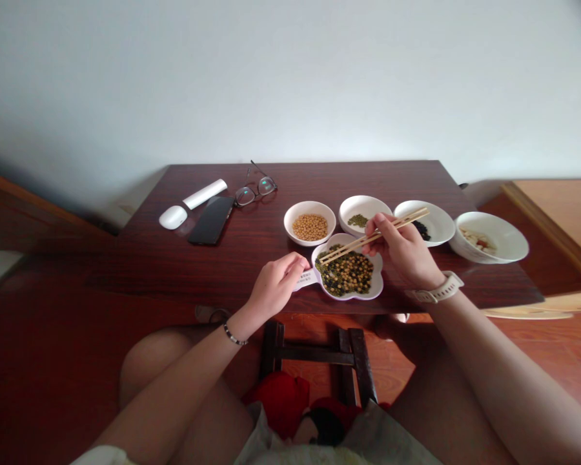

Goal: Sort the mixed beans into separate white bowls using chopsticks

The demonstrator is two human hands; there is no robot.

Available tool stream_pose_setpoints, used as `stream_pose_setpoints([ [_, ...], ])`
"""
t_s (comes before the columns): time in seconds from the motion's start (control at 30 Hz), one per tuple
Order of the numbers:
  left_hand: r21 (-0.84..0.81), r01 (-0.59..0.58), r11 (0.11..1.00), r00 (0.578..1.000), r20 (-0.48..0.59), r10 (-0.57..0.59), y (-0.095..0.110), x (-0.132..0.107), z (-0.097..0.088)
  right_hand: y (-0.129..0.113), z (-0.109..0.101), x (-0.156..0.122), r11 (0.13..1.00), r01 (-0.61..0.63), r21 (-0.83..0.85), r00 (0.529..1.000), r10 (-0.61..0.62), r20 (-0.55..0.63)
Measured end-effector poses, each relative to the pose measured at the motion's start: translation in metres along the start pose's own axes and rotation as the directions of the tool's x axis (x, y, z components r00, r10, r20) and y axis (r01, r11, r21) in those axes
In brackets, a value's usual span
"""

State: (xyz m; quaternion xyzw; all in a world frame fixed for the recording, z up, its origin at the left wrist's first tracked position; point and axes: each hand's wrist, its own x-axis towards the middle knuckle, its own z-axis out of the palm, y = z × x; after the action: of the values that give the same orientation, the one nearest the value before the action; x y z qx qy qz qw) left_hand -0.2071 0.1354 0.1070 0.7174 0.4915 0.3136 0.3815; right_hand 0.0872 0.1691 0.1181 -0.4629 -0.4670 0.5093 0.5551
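My left hand (279, 282) is closed on the white handle of a flower-shaped dish (378, 284) with a purple rim. Mixed beans (347, 276), yellow, green and black, fill that dish. In my right hand (401, 248) is a pair of chopsticks (353, 245), their tips down at the left side of the beans. Behind the dish, a round bowl (289, 229) holds yellow soybeans (310, 227). A second bowl (363, 200) has a few green beans (357, 221). Black beans (421, 230) lie in a third bowl (440, 223), partly hidden by my right hand.
At the far right stands another white bowl (510, 242) with pale and reddish pieces. Glasses (256, 192), a black phone (212, 220), a white tube-like case (206, 194) and a white mouse (173, 217) lie on the left of the dark table (319, 173). A white wall rises behind.
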Motion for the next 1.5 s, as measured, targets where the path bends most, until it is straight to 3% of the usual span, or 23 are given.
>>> stream_pose_setpoints([
  [0.43, 0.001, -0.002, 1.000, 1.000, 0.002, 0.002, -0.001, 0.000, 0.000, 0.001, -0.001, -0.001, 0.999, 0.022, -0.024, 0.999, -0.021, 0.049],
  [0.67, 0.000, -0.005, 1.000, 1.000, -0.002, 0.005, 0.001, 0.000, 0.000, -0.001, 0.000, 0.000, 1.000, -0.015, 0.000, 1.000, 0.015, 0.026],
  [0.87, -0.006, -0.003, 1.000, 1.000, -0.002, 0.003, -0.001, 0.000, 0.001, -0.002, 0.002, 0.000, 0.999, 0.023, -0.032, 1.000, -0.023, 0.021],
  [1.17, -0.010, 0.003, 1.000, 1.000, -0.001, -0.003, -0.001, -0.001, 0.000, -0.013, 0.002, 0.001, 0.989, 0.008, 0.147, 0.999, -0.001, -0.051],
  [1.5, -0.020, -0.001, 1.000, 1.000, -0.002, 0.001, -0.002, -0.001, 0.001, -0.015, 0.006, 0.015, 0.942, 0.203, 0.269, 0.963, -0.141, -0.231],
])
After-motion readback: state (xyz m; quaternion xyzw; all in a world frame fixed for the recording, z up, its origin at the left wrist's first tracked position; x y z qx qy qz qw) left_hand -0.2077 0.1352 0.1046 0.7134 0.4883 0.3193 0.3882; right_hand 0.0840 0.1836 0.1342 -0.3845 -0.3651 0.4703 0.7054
